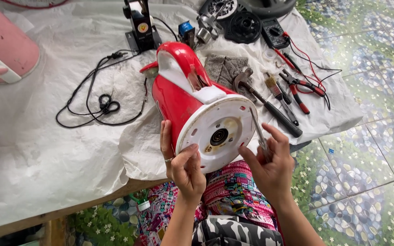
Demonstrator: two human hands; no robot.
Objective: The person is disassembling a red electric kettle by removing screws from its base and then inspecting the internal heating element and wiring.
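Note:
A red electric kettle [178, 98] lies tipped on its side at the table's edge, its round white base [217, 134] facing me. My left hand [181, 164] grips the lower left rim of the base, thumb across the white plastic, a ring on one finger. My right hand [270, 164] holds a thin metal screwdriver [257, 130] by its handle. The shaft points up and its tip rests against the right side of the white base. My patterned lap shows below the kettle.
White plastic sheet [46, 150] covers the table. Behind the kettle lie a hammer [265, 102], a small brush [274, 89], red-handled pliers [302, 86], a multimeter [273, 33] with leads, black round parts, a black power cord [99, 102] and a pink appliance [3, 45] at far left. Pebble-patterned floor on the right.

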